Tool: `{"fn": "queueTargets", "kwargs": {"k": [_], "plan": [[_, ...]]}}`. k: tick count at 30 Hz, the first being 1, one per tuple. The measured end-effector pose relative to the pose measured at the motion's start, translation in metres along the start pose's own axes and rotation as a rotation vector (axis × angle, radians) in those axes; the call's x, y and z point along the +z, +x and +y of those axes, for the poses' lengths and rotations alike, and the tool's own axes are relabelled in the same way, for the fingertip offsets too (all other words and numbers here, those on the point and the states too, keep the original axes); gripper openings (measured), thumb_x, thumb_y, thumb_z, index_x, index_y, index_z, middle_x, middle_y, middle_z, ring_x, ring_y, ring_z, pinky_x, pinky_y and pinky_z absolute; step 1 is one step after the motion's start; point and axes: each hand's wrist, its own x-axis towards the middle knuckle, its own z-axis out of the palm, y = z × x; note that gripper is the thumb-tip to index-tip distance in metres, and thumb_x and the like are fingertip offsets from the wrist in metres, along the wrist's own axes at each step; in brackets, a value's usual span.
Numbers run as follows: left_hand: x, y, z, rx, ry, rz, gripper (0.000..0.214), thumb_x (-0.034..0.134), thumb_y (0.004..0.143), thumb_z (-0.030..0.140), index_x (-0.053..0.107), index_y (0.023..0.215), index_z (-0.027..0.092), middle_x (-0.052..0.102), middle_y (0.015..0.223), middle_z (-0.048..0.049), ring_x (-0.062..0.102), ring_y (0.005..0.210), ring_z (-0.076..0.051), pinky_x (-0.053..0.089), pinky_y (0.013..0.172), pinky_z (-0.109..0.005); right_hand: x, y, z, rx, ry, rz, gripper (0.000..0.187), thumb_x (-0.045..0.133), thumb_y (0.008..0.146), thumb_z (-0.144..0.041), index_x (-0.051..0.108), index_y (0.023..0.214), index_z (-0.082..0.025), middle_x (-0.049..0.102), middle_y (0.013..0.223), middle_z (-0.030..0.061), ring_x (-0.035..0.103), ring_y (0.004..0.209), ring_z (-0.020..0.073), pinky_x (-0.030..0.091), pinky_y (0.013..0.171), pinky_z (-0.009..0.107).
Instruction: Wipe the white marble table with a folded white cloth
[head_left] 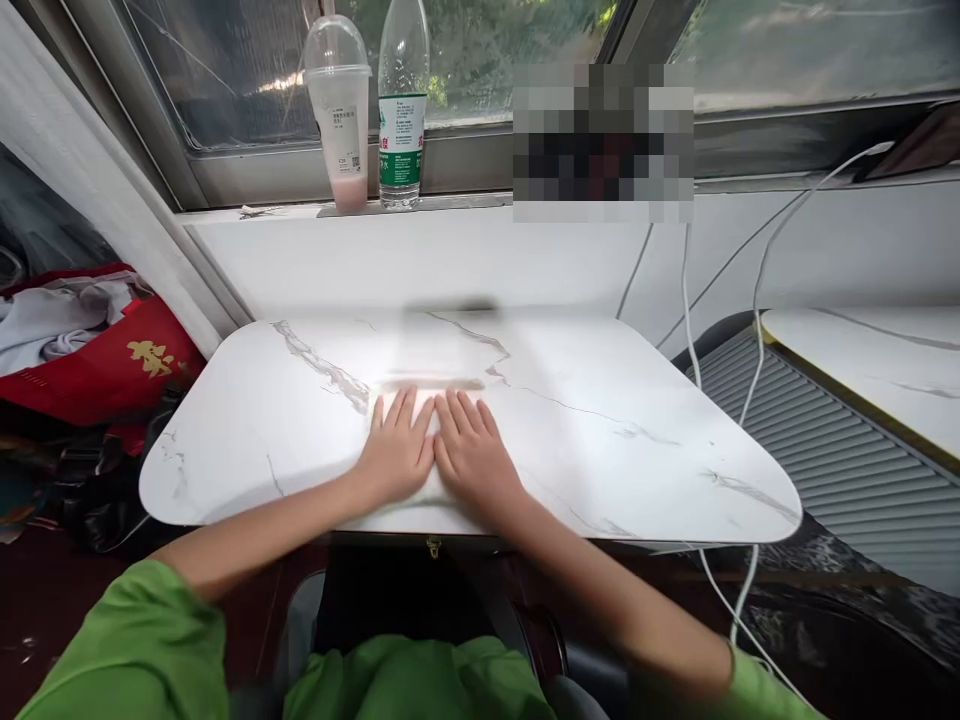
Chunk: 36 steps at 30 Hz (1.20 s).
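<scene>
Side by side on a white marble-patterned table [622, 430], my left hand [396, 447] and my right hand [474, 447] lie palms down with fingers stretched out. Under both is a thin, soft-looking white piece [433, 491], like a folded cloth or tissue; most of it is covered by my hands. Neither hand grips it; the palms rest flat on top. The thumbs almost meet in the middle.
A lidded plastic cup [347, 130] with pink drink and a clear green-labelled bottle [403, 140] stand on the windowsill. White cables [759, 290] hang past the table's right side. A red bag [112, 345] sits at left. A second table [885, 370] is at right.
</scene>
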Motion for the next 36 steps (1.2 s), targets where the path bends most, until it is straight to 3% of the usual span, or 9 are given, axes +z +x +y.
{"fn": "queueTargets", "kwargs": {"k": [4, 6, 9, 13, 16, 20, 24, 30, 36], "plan": [[-0.005, -0.052, 0.006, 0.020, 0.026, 0.028, 0.053, 0.030, 0.097, 0.025, 0.030, 0.148, 0.011, 0.026, 0.156, -0.0188, 0.019, 0.145, -0.030, 0.018, 0.116, -0.056, -0.016, -0.034, -0.029, -0.059, 0.023, 0.030, 0.053, 0.030, 0.095, -0.023, 0.044, 0.141, 0.000, 0.043, 0.146, 0.0203, 0.034, 0.139, 0.0317, 0.023, 0.115, 0.049], [-0.006, -0.062, 0.006, 0.011, 0.026, 0.028, 0.054, 0.030, 0.096, 0.024, 0.029, 0.148, 0.011, 0.025, 0.156, -0.0179, 0.017, 0.146, -0.029, 0.018, 0.116, -0.055, -0.019, -0.036, -0.035, -0.071, 0.043, 0.012, 0.053, 0.031, 0.094, -0.023, 0.045, 0.140, 0.000, 0.043, 0.146, 0.0202, 0.034, 0.139, 0.0319, 0.023, 0.114, 0.049], [-0.005, -0.058, 0.000, -0.012, 0.026, 0.006, 0.055, 0.030, 0.095, 0.022, 0.029, 0.148, 0.008, 0.025, 0.156, -0.0169, 0.015, 0.146, -0.028, 0.016, 0.117, -0.054, -0.017, -0.022, -0.035, -0.083, 0.076, -0.031, 0.054, 0.033, 0.092, -0.022, 0.045, 0.141, -0.002, 0.043, 0.147, 0.0192, 0.035, 0.139, 0.0315, 0.024, 0.114, 0.050], [-0.004, -0.024, -0.025, -0.098, 0.038, -0.017, 0.055, 0.029, 0.094, 0.022, 0.031, 0.147, 0.008, 0.027, 0.156, -0.0157, 0.018, 0.146, -0.028, 0.013, 0.118, -0.051, -0.003, 0.023, -0.028, -0.096, 0.118, -0.094, 0.055, 0.032, 0.091, -0.022, 0.043, 0.142, -0.004, 0.042, 0.148, 0.0179, 0.034, 0.139, 0.0306, 0.023, 0.114, 0.049], [-0.004, 0.017, -0.060, -0.151, 0.047, -0.027, 0.055, 0.029, 0.094, 0.023, 0.033, 0.147, 0.009, 0.029, 0.155, -0.0151, 0.020, 0.145, -0.026, 0.014, 0.118, -0.050, 0.015, 0.074, -0.023, -0.076, 0.152, -0.114, 0.055, 0.031, 0.091, -0.022, 0.042, 0.142, -0.004, 0.041, 0.149, 0.0180, 0.034, 0.138, 0.0302, 0.021, 0.114, 0.048], [-0.006, 0.077, -0.113, -0.124, 0.049, -0.035, 0.053, 0.029, 0.094, 0.022, 0.034, 0.146, 0.013, 0.029, 0.155, -0.0131, 0.022, 0.145, -0.024, 0.017, 0.117, -0.047, 0.042, 0.145, -0.017, -0.014, 0.192, -0.094, 0.054, 0.029, 0.091, -0.022, 0.042, 0.140, -0.004, 0.041, 0.148, 0.0186, 0.033, 0.138, 0.0289, 0.018, 0.114, 0.047], [-0.006, 0.125, -0.149, -0.127, 0.034, -0.022, 0.052, 0.030, 0.093, 0.022, 0.035, 0.145, 0.015, 0.031, 0.155, -0.0106, 0.024, 0.144, -0.021, 0.016, 0.118, -0.042, 0.063, 0.198, -0.008, 0.031, 0.224, -0.090, 0.053, 0.027, 0.091, -0.021, 0.043, 0.138, -0.005, 0.043, 0.146, 0.0174, 0.033, 0.137, 0.0271, 0.018, 0.114, 0.046], [-0.002, 0.159, -0.170, -0.113, -0.002, 0.010, 0.051, 0.030, 0.093, 0.024, 0.037, 0.143, 0.018, 0.036, 0.152, -0.0091, 0.028, 0.142, -0.019, 0.019, 0.118, -0.041, 0.076, 0.231, 0.002, 0.076, 0.244, -0.087, 0.051, 0.027, 0.091, -0.021, 0.045, 0.137, -0.008, 0.044, 0.146, 0.0158, 0.034, 0.136, 0.0270, 0.019, 0.113, 0.046], [-0.001, 0.155, -0.167, -0.114, -0.007, 0.043, 0.050, 0.029, 0.095, 0.023, 0.037, 0.144, 0.017, 0.036, 0.152, -0.0100, 0.028, 0.142, -0.020, 0.018, 0.117, -0.042, 0.077, 0.227, 0.002, 0.056, 0.230, -0.060, 0.052, 0.028, 0.091, -0.020, 0.043, 0.139, -0.007, 0.045, 0.146, 0.0165, 0.035, 0.136, 0.0268, 0.019, 0.114, 0.047]]}}
